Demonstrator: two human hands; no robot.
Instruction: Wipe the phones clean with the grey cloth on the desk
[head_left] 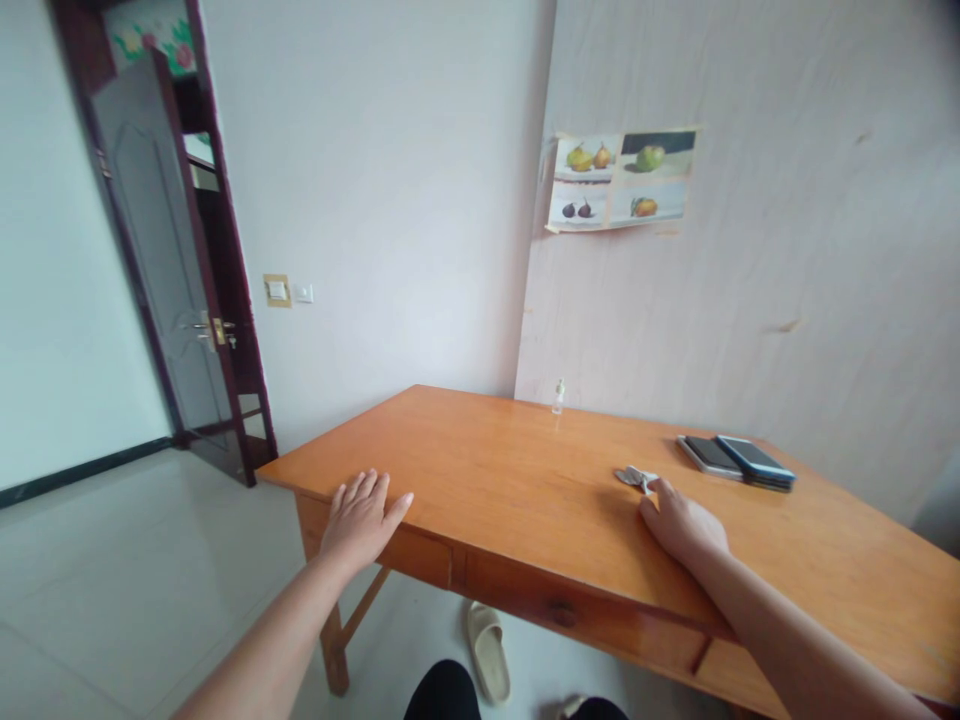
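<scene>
My left hand [361, 520] lies flat on the near left edge of the wooden table [480, 470], palm down, with its fingers spread and nothing in them. Farther right, my right hand [684, 522] rests on the tabletop with its fingers curled. At its fingertips is a small silvery, key-like item [636, 478], pinched at its near end. Its exact shape is too small to make out, and the fingers hide part of it.
Several phones or flat devices [739, 460] lie partly stacked at the back right. A small clear bottle [559, 397] stands upright near the wall. Drawers [555, 605] run under the table's front edge. A slipper [489, 650] is on the floor; a door [169, 270] stands ajar at left.
</scene>
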